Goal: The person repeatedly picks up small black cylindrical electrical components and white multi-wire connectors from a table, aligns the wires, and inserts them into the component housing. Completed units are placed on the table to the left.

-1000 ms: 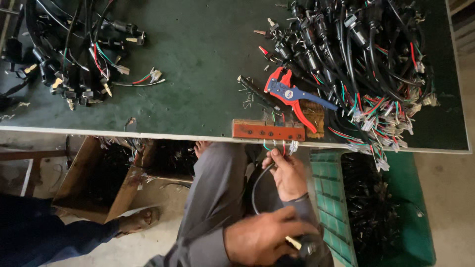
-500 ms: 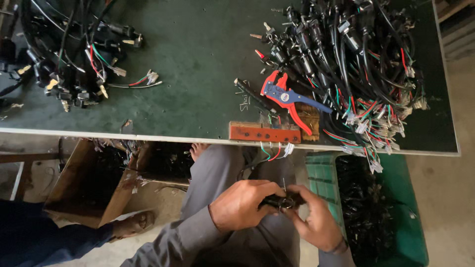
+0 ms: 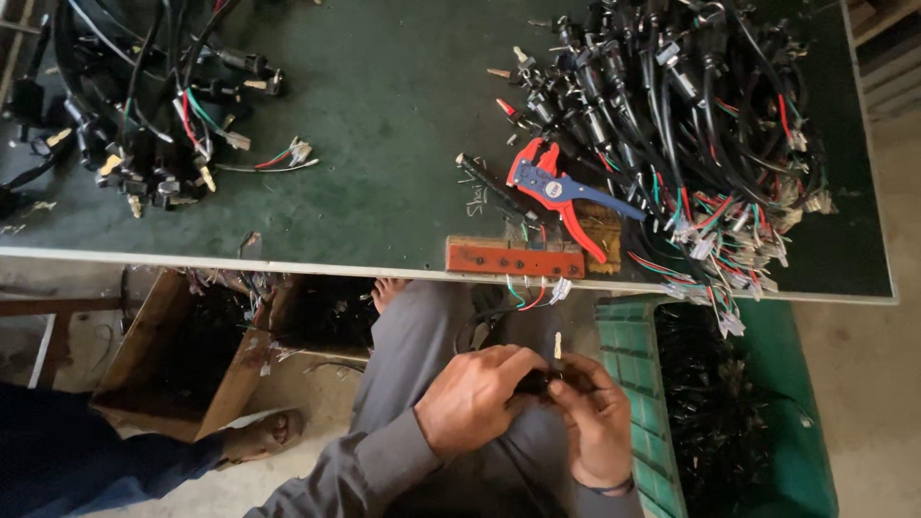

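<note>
1. Your left hand (image 3: 475, 398): low in the view, over your lap, below the table edge. Fingers curled together around a small black plug (image 3: 537, 382); most of the plug is hidden under them.

2. Your right hand (image 3: 595, 422): just beside the left, touching it. Fingertips pinched on the same black plug from the right side. A pale metal pin (image 3: 557, 345) stands up from the plug between the two hands.

3. Black cable (image 3: 475, 331): loops from the plug area up toward the table edge, across your grey trouser leg (image 3: 417, 336).

4. Table (image 3: 384, 115): dark green top, pale front edge, above your hands in the view.

5. Wire stripper (image 3: 561, 192): red and blue handles, lying on the table near its front edge, against the large bundle.

6. Red block (image 3: 513, 259): a row of holes, at the table's front edge, just below the stripper; coloured wire ends (image 3: 532, 293) hang under it.

7. Large bundle of black leads (image 3: 691, 125): right part of the table, red, green and white wire tails spilling over the edge.

8. Smaller bundle (image 3: 134, 105): left part of the table, well apart from the first.

9. Green crate (image 3: 729, 412): on the floor at your right, holding black parts.

10. Cardboard box (image 3: 192, 345): under the table at your left; a bare foot (image 3: 259, 434) near it.
</note>
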